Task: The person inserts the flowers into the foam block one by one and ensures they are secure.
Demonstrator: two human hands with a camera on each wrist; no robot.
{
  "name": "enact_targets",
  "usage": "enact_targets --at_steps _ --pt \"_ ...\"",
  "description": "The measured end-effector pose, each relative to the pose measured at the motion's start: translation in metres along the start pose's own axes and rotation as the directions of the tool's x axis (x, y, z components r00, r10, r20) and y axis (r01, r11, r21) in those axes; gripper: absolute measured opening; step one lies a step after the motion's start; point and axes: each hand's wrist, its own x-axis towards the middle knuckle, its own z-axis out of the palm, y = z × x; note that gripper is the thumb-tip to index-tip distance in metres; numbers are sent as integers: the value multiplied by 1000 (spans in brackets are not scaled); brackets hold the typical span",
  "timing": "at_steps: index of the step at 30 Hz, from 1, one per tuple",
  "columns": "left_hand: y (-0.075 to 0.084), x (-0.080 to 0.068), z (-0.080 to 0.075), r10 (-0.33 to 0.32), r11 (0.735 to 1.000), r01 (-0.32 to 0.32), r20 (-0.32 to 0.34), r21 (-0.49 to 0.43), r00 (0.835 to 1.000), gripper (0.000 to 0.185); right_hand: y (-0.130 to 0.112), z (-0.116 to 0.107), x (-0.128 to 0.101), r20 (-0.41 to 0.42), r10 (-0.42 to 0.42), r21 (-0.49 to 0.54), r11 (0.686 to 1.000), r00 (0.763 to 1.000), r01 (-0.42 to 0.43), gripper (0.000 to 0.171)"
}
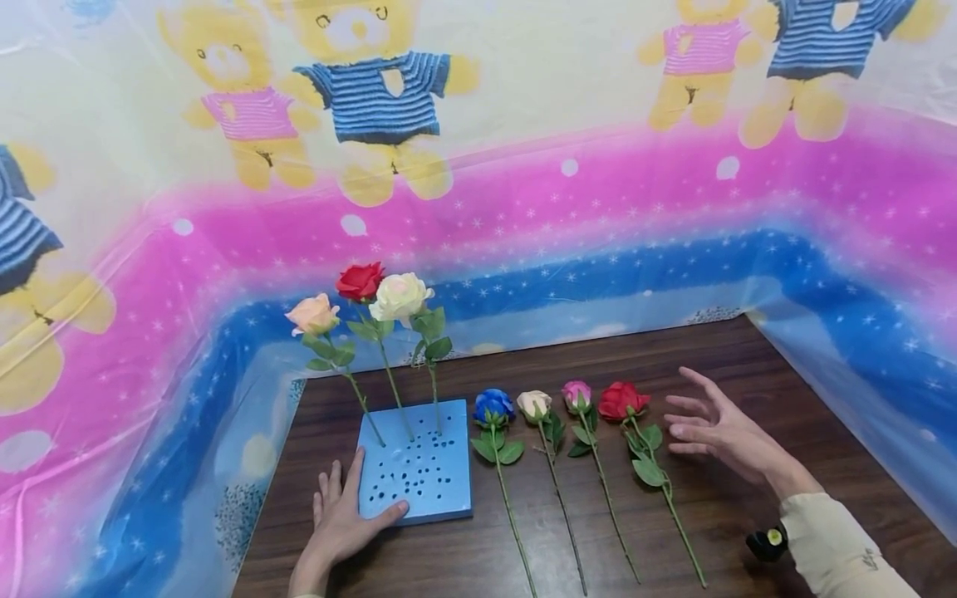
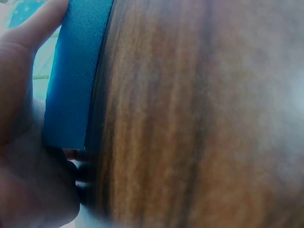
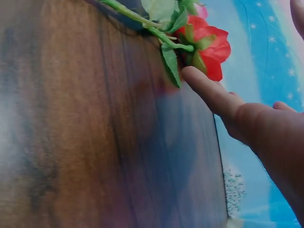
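Note:
A light-blue block (image 1: 419,498) full of small holes lies on the table, with a peach rose (image 1: 314,316), a red rose (image 1: 360,281) and a white rose (image 1: 402,298) standing in it. My left hand (image 1: 342,519) rests at its front left corner, thumb on the front edge, fingers spread along the left side. To the right lie a blue rose (image 1: 493,407), a cream rose (image 1: 534,405), a pink rose (image 1: 577,395) and another red rose (image 1: 624,401). Just right of that red bloom hovers my right hand (image 1: 721,432), fingers extended and holding nothing.
The dark wooden table (image 1: 695,349) carries all of this. A patterned cloth (image 1: 523,208) with bears hangs behind it and on both sides. Near the right sleeve (image 1: 837,540) is a small black object (image 1: 766,544) with a yellow spot.

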Motion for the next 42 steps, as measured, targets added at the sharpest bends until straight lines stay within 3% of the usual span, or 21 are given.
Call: enact_targets --at_steps 10,17,25,34,42 --pt "-5 1 2 22 999 -22 -14 -33 1000 136 12 8 -8 70 123 30 992 990 -125 104" --pt "0 1 0 -17 1000 17 16 -7 1000 134 13 9 -11 69 174 17 984 982 -175 102" --pt "1 -2 1 19 1000 -19 -28 -23 999 134 16 6 -16 121 237 19 970 964 -241 101" --pt "2 -3 0 -1 1000 1 0 -9 1000 133 19 9 -18 146 251 -57 968 957 -245 103" --pt "4 -3 -3 -19 1000 19 23 0 1000 132 25 18 -13 87 258 -173 955 962 -240 109"
